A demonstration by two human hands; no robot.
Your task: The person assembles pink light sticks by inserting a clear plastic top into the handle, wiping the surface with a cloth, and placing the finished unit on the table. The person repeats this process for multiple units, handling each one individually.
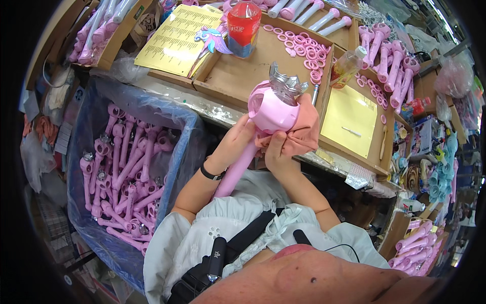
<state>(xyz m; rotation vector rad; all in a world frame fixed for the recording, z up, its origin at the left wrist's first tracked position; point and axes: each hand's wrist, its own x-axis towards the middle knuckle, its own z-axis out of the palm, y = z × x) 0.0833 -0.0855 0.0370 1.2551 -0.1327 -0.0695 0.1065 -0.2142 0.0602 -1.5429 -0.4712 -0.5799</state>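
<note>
At the far left we see a blue-lined bin (pixel 187 152) heaped with finished pink wands (pixel 126 172), lying every which way. Just right of it our left hand (pixel 234 144) rises from a forearm that comes up from the lower edge and wears a dark wristband (pixel 211 175); its fingers are curled closed round the upper part of the handle of a pink toy wand (pixel 271 109), just under the head. The wand sits in the middle of our view, held up in front of our chest and above the near edge of the bench (pixel 202 106). Its long axis runs on a slant, the handle end pointing down and to the left toward our body, the rounded head with its silver crown (pixel 287 83) pointing up and to the right, away from us. Our right hand (pixel 280 152) meets it from the other side, wrist bent upward, fingers closed on an orange cloth (pixel 304 133) that is pressed against the underside and right flank of the head. Beyond the hands lies a shallow cardboard tray (pixel 243 71) holding loose pink rings (pixel 304 48) and a red-labelled bottle (pixel 243 28). Further right stand a small bottle of yellowish liquid (pixel 347 66), a yellow sheet (pixel 349 119), and more pink wand parts (pixel 390 63).
</note>
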